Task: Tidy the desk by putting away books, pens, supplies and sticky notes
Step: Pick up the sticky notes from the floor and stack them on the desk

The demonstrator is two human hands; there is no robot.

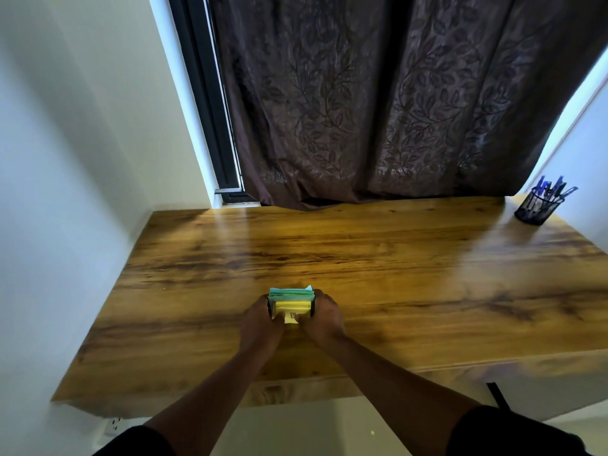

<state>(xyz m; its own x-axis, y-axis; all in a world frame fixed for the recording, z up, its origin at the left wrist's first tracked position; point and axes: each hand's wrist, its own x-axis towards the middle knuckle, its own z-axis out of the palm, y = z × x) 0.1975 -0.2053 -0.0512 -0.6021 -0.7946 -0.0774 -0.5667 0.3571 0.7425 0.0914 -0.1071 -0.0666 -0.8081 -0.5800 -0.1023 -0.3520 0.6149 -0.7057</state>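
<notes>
Head view: a stack of sticky notes, yellow in front and green and blue behind, is clamped between left hand and right hand near the tabletop's front edge.

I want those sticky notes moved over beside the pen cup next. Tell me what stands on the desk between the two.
Nothing visible does. Both hands, left hand and right hand, hold the sticky notes near the front edge; only bare desk stretches to the pen cup at the far right corner.
</notes>
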